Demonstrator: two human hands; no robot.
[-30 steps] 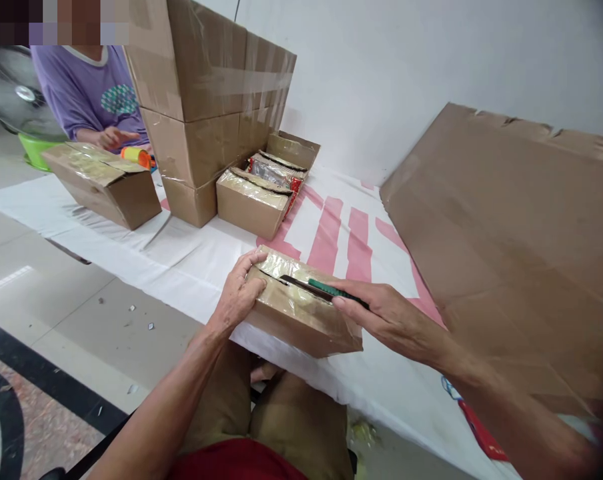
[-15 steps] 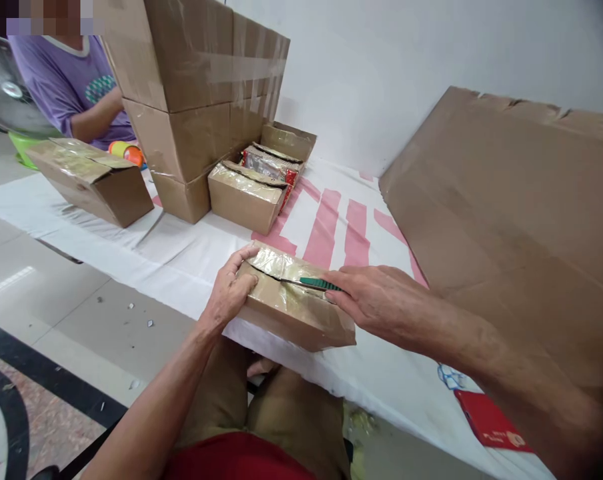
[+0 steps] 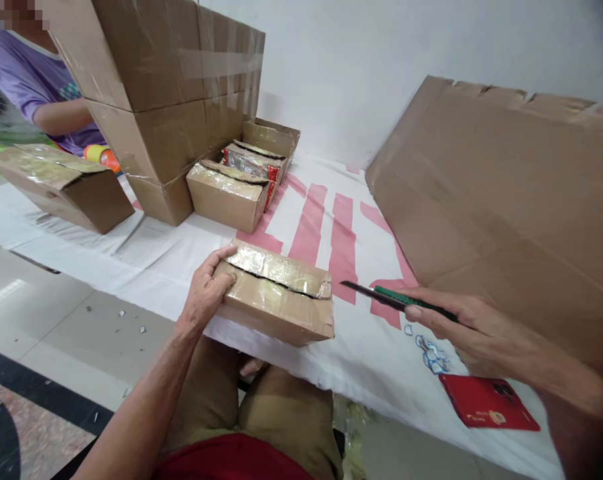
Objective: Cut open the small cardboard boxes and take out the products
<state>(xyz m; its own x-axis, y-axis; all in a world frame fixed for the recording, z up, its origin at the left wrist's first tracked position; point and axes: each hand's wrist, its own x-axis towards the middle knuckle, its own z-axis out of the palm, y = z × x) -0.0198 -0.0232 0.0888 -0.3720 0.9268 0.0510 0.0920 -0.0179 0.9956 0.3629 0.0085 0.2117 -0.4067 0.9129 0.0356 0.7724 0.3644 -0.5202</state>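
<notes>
- Left hand [image 3: 204, 291]: grasps the left end of the taped cardboard box [image 3: 276, 311], thumb on top.
- Taped cardboard box: at the near edge of the cloth-covered worktop [image 3: 371, 363]; top slit lengthwise.
- Right hand [image 3: 456, 323]: clenched round the green-and-black utility knife [image 3: 389, 298]; blade exposed, apart from the box's right end.
- Red smartphone [image 3: 474, 400]: beside the near edge, right of the box.

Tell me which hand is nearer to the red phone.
Right. In the view, the right hand, holding the utility knife, is just above the red phone; the left hand is farther away, gripping the cardboard box's left end.
</notes>
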